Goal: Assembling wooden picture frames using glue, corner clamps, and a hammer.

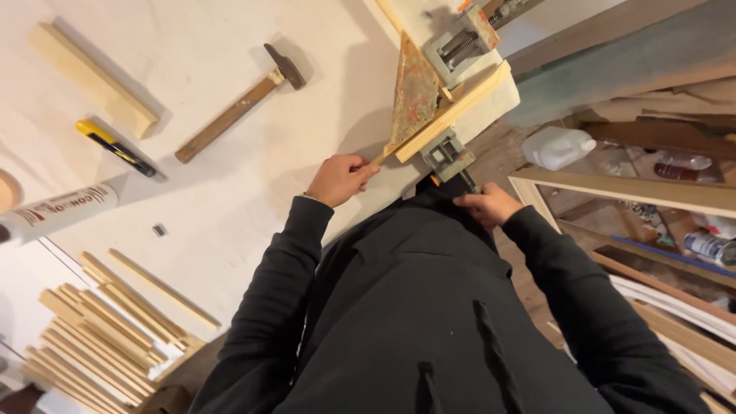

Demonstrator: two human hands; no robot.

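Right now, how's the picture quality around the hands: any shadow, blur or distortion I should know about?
Head view: sharp overall, lit from the upper left, so the hammer and wood block cast shadows to the lower right; the left hand is well lit, the right hand on the clamp is dimmer; wide-angle tilt skews the table.

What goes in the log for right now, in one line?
left hand: holds pale wooden strip | right hand: on grey metal clamp handle | brown wooden-handled hammer: lying aside
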